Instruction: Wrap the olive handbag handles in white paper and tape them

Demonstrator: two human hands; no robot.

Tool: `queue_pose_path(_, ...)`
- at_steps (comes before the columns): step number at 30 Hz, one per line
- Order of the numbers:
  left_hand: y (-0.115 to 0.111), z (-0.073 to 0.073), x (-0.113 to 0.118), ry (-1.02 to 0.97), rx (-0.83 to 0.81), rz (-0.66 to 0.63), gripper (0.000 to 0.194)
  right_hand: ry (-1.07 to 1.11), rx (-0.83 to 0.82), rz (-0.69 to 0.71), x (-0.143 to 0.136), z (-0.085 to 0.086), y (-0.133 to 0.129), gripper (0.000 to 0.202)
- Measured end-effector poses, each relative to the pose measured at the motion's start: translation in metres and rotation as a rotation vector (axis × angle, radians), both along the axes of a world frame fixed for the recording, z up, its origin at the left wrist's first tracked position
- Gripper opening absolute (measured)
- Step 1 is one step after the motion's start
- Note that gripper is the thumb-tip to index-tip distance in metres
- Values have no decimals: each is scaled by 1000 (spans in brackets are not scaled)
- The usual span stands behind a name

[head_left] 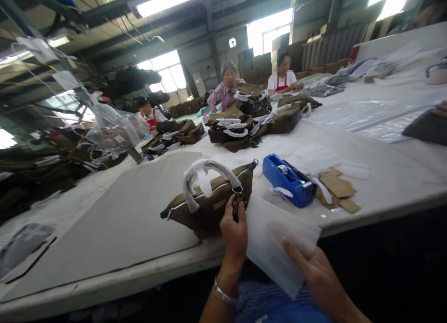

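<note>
An olive-green handbag [209, 204] stands on the table, its handles [206, 167] wrapped in white material. My left hand [235, 227] is closed on a dark patterned tag [239, 204] that hangs from a ring at the handle's base. In my right hand [312, 267] is a thin translucent white sheet [275, 241], pinched at its right side with the thumb on top. The sheet's left edge lies close to my left hand. Right of the bag sits a blue tape dispenser [289, 181].
Brown cardboard pieces [338, 188] lie right of the dispenser. Piled olive bags [244, 120] cover the table's far side, with several people behind. A metal post with plastic bags [115, 132] rises at left. The table's front edge [139, 279] runs below the bag.
</note>
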State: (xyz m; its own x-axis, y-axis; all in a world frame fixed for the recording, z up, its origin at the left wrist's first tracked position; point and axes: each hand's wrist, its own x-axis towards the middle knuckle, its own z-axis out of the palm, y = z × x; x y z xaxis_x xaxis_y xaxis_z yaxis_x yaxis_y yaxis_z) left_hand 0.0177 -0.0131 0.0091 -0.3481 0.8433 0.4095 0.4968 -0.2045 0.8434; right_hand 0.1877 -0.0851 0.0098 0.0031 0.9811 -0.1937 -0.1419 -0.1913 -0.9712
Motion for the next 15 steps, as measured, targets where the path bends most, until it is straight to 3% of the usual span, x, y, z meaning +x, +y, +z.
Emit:
queue_pose_path(5,-7,20,-17,-15,-226,-101,40,67,-77,25,28,-9,28,64)
queue_pose_path(9,-12,41,-35,28,-343,-156,40,-21,-52,210,47,-13,44,63)
queue_pose_path(11,-13,49,-38,-68,-404,-224,43,64,-97,350,44,-13,50,64)
queue_pose_path(15,-20,60,-31,-475,-534,-373,53,278,-117,507,23,-17,63,58)
